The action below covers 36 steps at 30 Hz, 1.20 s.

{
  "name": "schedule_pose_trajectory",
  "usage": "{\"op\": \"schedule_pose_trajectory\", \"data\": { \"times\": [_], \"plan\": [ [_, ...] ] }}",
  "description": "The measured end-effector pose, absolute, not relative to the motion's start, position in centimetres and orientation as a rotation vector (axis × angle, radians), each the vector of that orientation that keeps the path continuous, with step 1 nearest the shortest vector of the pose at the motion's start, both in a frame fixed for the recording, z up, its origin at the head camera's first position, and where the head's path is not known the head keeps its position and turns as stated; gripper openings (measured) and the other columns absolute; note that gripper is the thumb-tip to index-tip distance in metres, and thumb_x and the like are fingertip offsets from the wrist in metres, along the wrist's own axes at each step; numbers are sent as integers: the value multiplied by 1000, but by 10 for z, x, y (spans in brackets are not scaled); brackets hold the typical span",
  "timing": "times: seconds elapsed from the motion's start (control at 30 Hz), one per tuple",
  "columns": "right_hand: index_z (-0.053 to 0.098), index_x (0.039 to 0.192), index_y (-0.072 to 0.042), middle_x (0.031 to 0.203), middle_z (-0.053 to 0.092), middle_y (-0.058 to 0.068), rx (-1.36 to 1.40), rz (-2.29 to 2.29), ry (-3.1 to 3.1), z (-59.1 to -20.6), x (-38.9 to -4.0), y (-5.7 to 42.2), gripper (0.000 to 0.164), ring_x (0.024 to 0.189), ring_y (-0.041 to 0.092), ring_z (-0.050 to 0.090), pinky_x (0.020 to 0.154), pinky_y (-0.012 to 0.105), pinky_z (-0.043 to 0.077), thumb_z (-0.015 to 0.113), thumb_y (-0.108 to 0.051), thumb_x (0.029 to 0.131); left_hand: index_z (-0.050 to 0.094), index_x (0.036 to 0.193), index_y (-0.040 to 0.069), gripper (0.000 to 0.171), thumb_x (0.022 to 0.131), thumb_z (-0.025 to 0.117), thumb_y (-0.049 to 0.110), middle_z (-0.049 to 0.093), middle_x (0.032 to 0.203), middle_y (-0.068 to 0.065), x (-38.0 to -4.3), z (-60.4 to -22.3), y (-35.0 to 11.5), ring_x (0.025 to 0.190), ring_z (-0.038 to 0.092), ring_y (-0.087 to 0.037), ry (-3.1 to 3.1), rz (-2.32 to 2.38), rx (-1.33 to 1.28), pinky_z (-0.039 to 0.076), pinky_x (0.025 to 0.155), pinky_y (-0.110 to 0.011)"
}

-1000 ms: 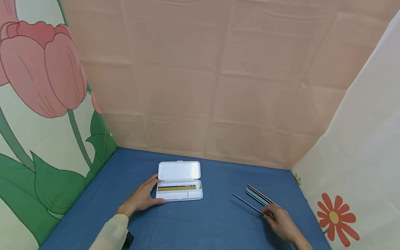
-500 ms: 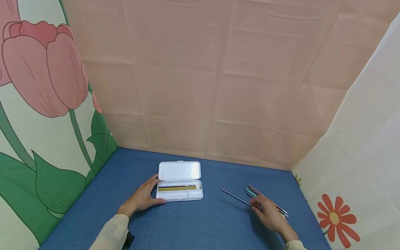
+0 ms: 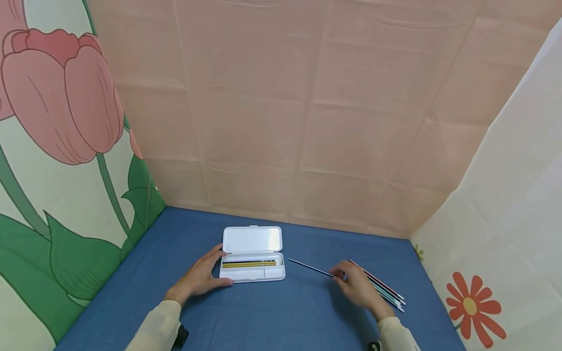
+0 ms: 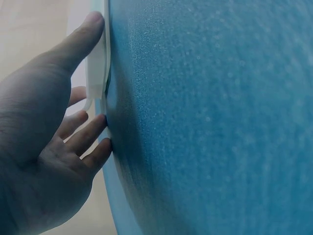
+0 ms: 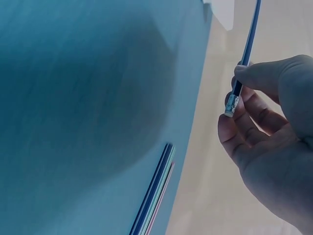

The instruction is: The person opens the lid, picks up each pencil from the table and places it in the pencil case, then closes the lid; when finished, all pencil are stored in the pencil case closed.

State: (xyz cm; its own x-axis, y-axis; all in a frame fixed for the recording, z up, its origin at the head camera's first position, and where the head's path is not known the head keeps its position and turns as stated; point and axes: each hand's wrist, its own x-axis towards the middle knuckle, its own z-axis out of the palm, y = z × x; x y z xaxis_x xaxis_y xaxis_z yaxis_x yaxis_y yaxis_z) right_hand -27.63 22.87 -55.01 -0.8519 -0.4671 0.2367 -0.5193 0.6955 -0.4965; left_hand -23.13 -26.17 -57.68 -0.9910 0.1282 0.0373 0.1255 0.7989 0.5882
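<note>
My right hand (image 3: 356, 286) pinches a dark pencil (image 3: 311, 267) near its eraser end, raised above the table with its far tip close to the case's right side. In the right wrist view, thumb and fingertips hold it just ahead of the metal band and pale eraser (image 5: 231, 105). An open white plastic pencil case (image 3: 252, 239) lies with its lid folded back. Yellow and dark pencils (image 3: 248, 264) rest in its long compartment. My left hand (image 3: 199, 277) holds the case's left end, thumb on the front edge and fingers at the back corner.
Beside and behind my right hand lie several loose pencils (image 3: 388, 295), green and red, on the blue tablecloth (image 3: 281, 317). A beige cloth wall (image 3: 290, 122) rises at the back, with printed cloths at left and right.
My right hand has carried the dark pencil leftward from the loose pencils toward the case, leaving the others on the table. My left hand and the case have stayed put.
</note>
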Motion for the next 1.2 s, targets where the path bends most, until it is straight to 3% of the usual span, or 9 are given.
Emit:
{"op": "schedule_pose_trajectory", "data": {
  "times": [0.13,0.4,0.57,1.0,1.2],
  "plan": [
    [84,113,-12,103,74,-6,861,875,-2802,-549,-281,213,17,93,3,63,78,27,57,78,0,103,57,160,4,93,89,97,48,34,184,-22,-230,-578,-262,166,41,-52,2973,975,204,40,130,-74],
    [83,114,-10,104,76,3,950,886,-2772,-547,-290,183,12,94,9,65,80,30,58,76,-4,107,58,159,5,92,88,98,49,34,185,-21,-230,-578,-263,166,42,-52,2972,973,201,41,130,-74],
    [84,112,-9,101,74,-1,943,885,-2776,-547,-298,162,14,92,9,63,80,30,58,76,0,105,58,160,6,93,88,98,50,34,185,-21,-230,-579,-263,167,41,-51,2967,979,196,40,130,-74],
    [85,117,-5,109,78,5,1005,904,-2804,-542,-316,117,19,98,15,68,87,39,62,73,4,105,58,160,7,94,88,98,51,35,184,-21,-231,-579,-263,166,41,-51,2969,969,173,40,130,-74],
    [86,116,-4,109,78,6,1064,885,-2801,-545,-322,100,19,97,15,67,87,38,63,72,3,105,58,160,8,93,88,98,51,34,185,-20,-231,-580,-263,167,40,-51,2969,970,168,40,131,-74]
  ]
}}
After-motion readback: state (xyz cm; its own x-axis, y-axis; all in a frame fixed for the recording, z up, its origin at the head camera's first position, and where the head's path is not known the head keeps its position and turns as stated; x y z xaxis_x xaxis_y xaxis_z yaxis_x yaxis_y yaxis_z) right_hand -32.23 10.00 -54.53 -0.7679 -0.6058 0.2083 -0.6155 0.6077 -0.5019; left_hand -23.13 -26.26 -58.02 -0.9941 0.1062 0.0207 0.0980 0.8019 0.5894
